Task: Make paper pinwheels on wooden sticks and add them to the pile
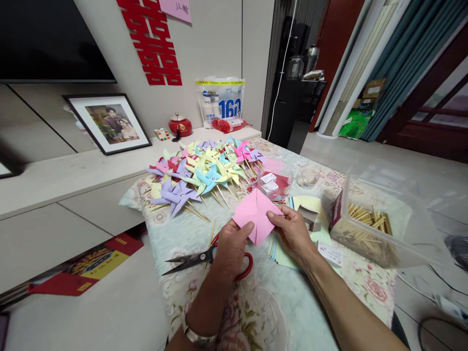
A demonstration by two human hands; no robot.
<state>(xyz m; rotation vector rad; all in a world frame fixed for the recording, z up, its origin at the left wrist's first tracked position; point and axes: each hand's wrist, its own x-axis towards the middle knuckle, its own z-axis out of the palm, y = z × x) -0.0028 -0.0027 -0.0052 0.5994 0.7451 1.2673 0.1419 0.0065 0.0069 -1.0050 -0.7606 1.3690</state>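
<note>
Holding pink paper (256, 214) w/ both hands; scissors (199, 258) under, pinwheels (204, 175) behind.

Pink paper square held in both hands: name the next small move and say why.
Probably reach for the scissors. The pink paper square is creased, pinched by the left hand and right hand, and shows no cuts I can make out, unlike the finished pinwheels. The scissors lie under the left hand.

Home living room: framed photo (109, 123), TV (51, 39) (wall-mounted), curtains (398, 63).
</note>
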